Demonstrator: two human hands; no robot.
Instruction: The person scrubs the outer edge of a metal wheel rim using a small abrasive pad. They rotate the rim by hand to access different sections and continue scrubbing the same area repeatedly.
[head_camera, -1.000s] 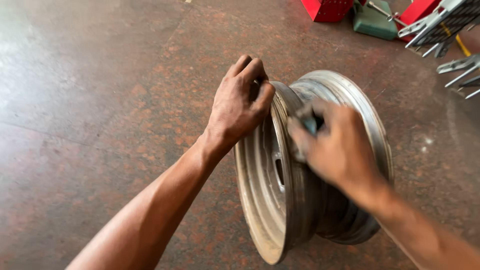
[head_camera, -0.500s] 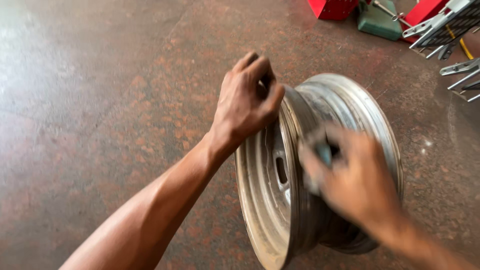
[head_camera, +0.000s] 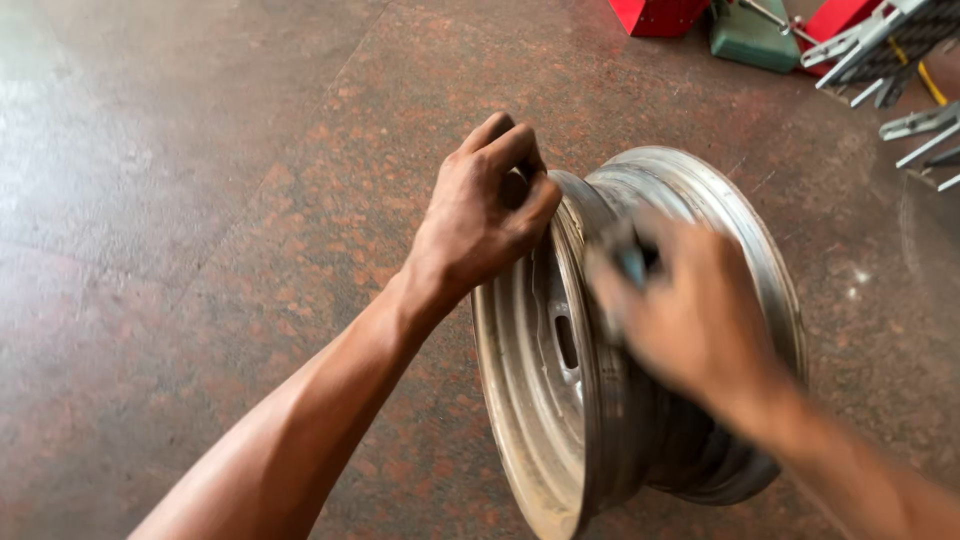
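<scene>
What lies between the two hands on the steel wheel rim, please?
In the head view, only the rim's own metal: the near flange and part of the barrel separate the left hand, gripping the flange's top edge, from the blurred right hand over the barrel.

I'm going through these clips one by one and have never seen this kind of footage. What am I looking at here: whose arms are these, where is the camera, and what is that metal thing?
There is no machine here. The picture comes from a camera worn on a person's head, looking down, so the two bare arms reaching in from the bottom edge are that person's own.

The metal thing is a bare steel wheel rim with no tyre, standing on its edge on a reddish speckled stone floor. The left hand grips the top of the rim's near lip and steadies it. The right hand is over the rim's barrel and is blurred by motion; it seems to hold a small dark object, too blurred to identify.

At the top right edge lie other workshop items: red boxes, a green block and some grey metal tools.
</scene>
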